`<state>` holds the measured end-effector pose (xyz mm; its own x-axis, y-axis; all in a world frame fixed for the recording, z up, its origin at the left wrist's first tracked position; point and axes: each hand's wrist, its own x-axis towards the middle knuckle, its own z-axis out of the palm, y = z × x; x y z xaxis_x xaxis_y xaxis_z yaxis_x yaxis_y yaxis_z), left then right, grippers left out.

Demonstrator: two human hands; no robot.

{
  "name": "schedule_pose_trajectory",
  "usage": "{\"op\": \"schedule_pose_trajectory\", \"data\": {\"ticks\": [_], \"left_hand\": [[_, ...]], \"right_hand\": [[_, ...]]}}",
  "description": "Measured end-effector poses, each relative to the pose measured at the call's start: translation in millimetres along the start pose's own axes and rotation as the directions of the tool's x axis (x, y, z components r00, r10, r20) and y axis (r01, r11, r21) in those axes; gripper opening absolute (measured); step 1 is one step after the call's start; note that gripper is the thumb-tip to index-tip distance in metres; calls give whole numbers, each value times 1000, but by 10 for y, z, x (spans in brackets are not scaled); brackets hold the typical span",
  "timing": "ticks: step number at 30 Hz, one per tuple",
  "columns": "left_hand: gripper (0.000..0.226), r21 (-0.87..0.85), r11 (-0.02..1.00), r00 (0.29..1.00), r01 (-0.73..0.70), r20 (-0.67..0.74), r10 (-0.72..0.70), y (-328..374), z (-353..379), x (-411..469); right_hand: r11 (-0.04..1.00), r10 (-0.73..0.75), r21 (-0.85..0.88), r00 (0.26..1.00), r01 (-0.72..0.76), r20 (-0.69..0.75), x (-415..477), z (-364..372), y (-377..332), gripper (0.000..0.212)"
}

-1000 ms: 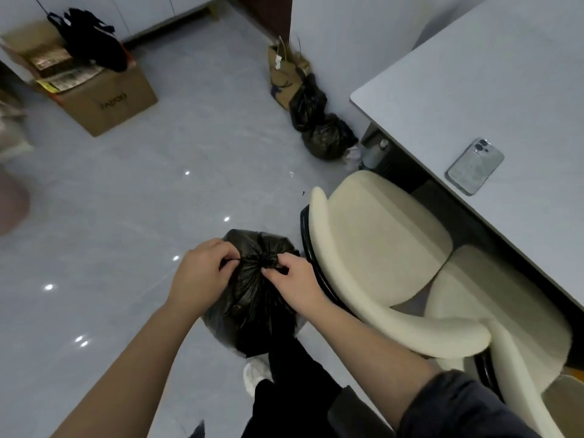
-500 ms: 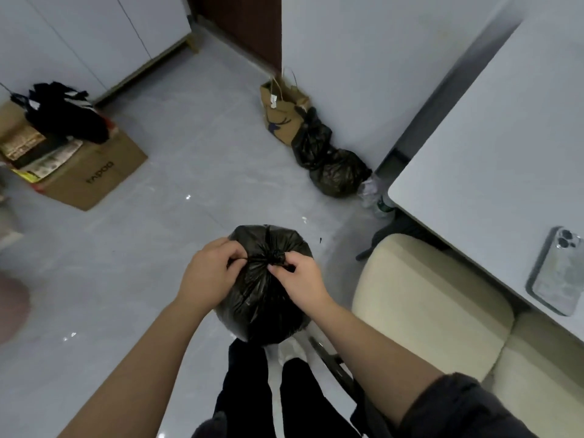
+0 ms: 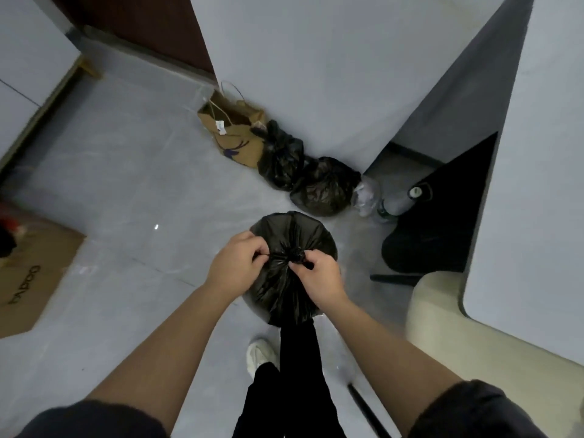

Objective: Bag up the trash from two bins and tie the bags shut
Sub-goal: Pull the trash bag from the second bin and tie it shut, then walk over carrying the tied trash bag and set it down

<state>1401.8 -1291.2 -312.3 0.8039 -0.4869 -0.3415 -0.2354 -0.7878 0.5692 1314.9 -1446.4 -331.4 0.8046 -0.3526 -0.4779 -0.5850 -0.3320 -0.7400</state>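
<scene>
Black trash bag (image 3: 292, 289) is held in mid-air above the floor (image 3: 126, 184), in front of the legs. Left hand (image 3: 235, 267) and right hand (image 3: 319, 281) each pinch a plastic tail beside the knot (image 3: 297, 256), fingers curled tight. Recommended: an even, opposed pull to seat the knot without tearing the film. Two more black bags (image 3: 325, 188) lie at the floor's wall edge.

- Glossy grey tiled floor (image 3: 126, 191) catching a small glint of light.
- Plain white wall (image 3: 316, 58) beside a dark brown door (image 3: 142, 23).
- White surface (image 3: 537, 216) at right, cream chair (image 3: 448, 336) just beside it.
</scene>
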Motion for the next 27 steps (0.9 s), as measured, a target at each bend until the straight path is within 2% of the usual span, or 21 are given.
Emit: {"op": "schedule_pose_trajectory", "data": {"ticks": [8,9,12,13,18,21,23,25,27], "left_hand": [[7,51,997,996,60,62,-63,-904,761,1496],[8,69,996,996,64,64,-69,-1031,878,1669],[12,136,988,994,73,73,-84,-1369,1206,2135],[14,157,986,994,63,79,-76,-1473,1308,2289],[14,153,988,995,25,92,-39,-1889,1678,3008],[10,59,996,994,-68,87,63,-2053,1823,3423],[17,-15,994,993,-106,54,106,-2141,1901,3633],[36,-15,1000,999,-22,45,23,-2252,1987,3732],[53,96,978,980,185,52,-190,-2381,2093,3714]], "right_hand": [[982,188,-30,982,-189,-29,1578,727,634,11],[977,215,0,976,-215,-34,1746,835,734,9],[944,312,122,950,-307,-25,2193,1156,996,35],[931,339,152,941,-331,-25,2340,1253,1075,36],[850,444,351,892,-392,-80,3006,1669,1417,20],[776,523,468,846,-423,-104,3354,1829,1527,14],[730,557,537,823,-421,-112,3571,1897,1587,13],[711,580,558,806,-428,-120,3755,1947,1645,14],[705,597,550,794,-448,-118,3897,2002,1702,15]]}}
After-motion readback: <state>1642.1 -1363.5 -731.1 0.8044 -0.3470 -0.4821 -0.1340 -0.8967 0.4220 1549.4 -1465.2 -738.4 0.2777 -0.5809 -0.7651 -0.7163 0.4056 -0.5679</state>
